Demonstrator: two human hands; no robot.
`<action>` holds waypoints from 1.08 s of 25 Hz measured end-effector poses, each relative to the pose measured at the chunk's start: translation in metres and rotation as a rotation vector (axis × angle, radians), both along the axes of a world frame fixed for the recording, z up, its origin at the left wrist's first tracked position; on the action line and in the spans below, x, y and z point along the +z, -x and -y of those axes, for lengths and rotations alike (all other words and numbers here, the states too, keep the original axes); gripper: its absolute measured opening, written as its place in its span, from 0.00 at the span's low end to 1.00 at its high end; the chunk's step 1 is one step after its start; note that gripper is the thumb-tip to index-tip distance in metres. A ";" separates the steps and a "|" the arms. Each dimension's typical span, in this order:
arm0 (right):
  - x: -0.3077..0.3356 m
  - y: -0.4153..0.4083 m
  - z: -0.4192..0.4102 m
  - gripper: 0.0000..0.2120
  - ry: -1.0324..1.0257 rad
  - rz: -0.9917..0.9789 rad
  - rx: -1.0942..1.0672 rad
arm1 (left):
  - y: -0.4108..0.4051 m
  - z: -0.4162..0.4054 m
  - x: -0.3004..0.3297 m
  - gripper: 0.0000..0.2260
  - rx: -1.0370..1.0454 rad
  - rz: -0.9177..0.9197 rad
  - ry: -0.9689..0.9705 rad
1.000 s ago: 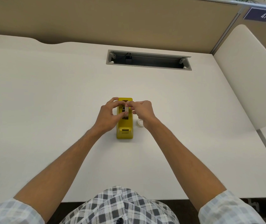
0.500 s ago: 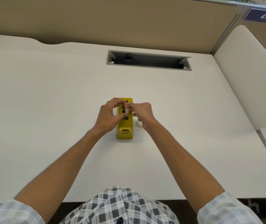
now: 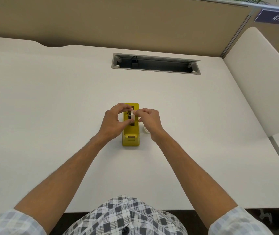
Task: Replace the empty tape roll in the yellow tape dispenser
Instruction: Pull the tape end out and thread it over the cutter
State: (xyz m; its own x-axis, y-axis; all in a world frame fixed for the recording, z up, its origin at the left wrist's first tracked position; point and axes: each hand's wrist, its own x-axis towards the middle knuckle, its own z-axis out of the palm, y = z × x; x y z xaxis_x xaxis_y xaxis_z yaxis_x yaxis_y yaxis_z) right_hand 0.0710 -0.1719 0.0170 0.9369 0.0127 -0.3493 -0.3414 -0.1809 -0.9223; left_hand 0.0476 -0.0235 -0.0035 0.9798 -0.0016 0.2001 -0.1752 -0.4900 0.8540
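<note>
Yellow dispenser (image 3: 130, 139), white desk (image 3: 50, 107), grey-checked shirt (image 3: 125, 216).

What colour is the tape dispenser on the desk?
Yellow; the tape dispenser shows best in the head view.

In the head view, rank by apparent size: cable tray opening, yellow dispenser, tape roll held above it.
1. cable tray opening
2. yellow dispenser
3. tape roll, partly hidden by fingers

Only readable text: "475" in white slanted digits on a dark blue plate (image 3: 276, 17), fixed at top of the partition frame, upper right corner. Nothing legible on the yellow tape dispenser (image 3: 130, 138). No other labels, brands or numbers readable.
</note>
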 end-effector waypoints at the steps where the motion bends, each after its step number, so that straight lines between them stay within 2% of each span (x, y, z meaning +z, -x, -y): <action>1: -0.002 0.000 0.001 0.04 0.017 0.038 -0.003 | 0.000 0.000 0.000 0.18 0.003 -0.003 0.006; 5: -0.008 0.002 0.002 0.06 0.152 0.157 -0.002 | 0.000 0.000 -0.001 0.19 0.008 -0.001 0.017; 8: -0.010 0.003 -0.001 0.04 0.192 0.162 -0.013 | 0.001 0.001 -0.002 0.17 0.011 0.017 0.023; 16: -0.011 0.001 -0.003 0.09 0.156 0.058 -0.042 | 0.002 0.005 -0.006 0.17 0.025 0.099 -0.013; 21: -0.011 0.005 -0.002 0.08 0.090 0.030 -0.056 | 0.002 0.005 -0.008 0.24 0.005 0.094 -0.057; 23: -0.012 0.006 -0.002 0.07 0.083 0.043 -0.037 | -0.001 0.002 -0.011 0.25 -0.009 0.061 -0.147; 25: -0.012 0.008 -0.002 0.09 0.075 0.061 -0.024 | -0.002 0.001 -0.017 0.21 -0.011 0.050 -0.272; 27: -0.014 0.009 -0.002 0.11 0.081 0.079 -0.023 | -0.001 0.001 -0.020 0.18 -0.005 0.063 -0.302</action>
